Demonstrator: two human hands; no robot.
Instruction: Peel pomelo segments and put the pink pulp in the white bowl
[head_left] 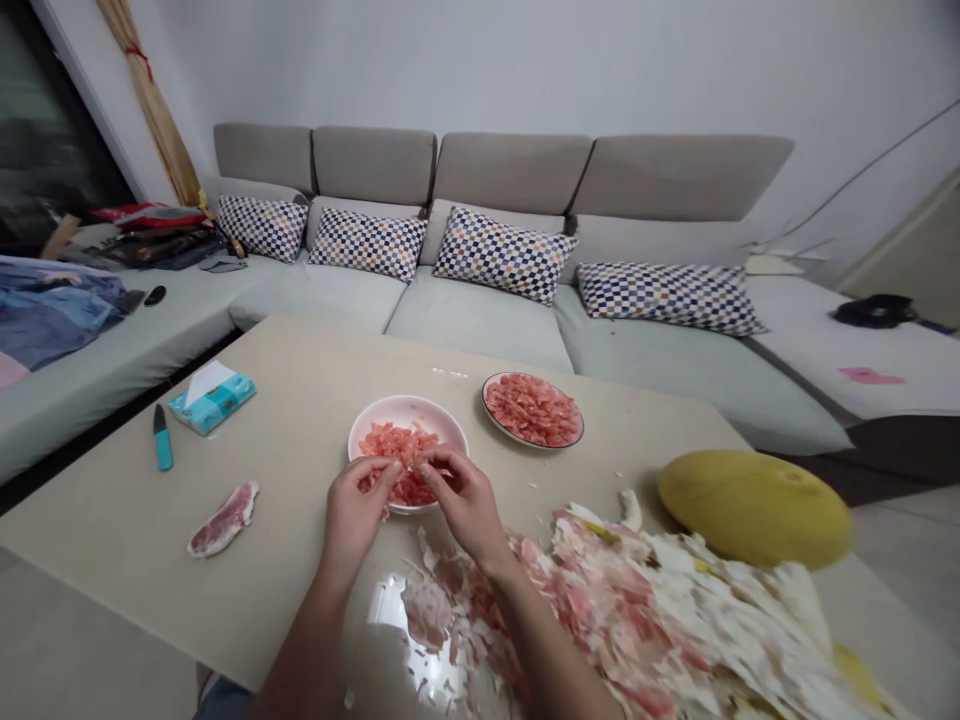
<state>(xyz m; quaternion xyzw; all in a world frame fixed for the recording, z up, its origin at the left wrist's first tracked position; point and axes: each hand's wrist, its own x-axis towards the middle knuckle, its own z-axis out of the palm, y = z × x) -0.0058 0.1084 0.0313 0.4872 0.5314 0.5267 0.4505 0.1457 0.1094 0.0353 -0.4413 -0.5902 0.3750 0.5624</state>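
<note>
My left hand [358, 505] and my right hand [463, 500] meet over the near rim of a pink bowl [409, 410] holding pink pomelo flesh [397, 445]. Both hands have their fingers pinched together on a small piece of pomelo flesh between them. A second plate [491, 385] heaped with pomelo flesh [532, 408] stands just beyond on the right. A pile of white and pink pomelo peel and membrane [637, 600] spreads along the table by my right forearm.
A whole yellow pomelo [754, 507] lies at the right. One pomelo segment [223, 519] lies at the left, with a teal knife [162, 438] and a tissue pack [211, 396] beyond it. A grey sofa [480, 320] with checked cushions runs behind the beige table [300, 400].
</note>
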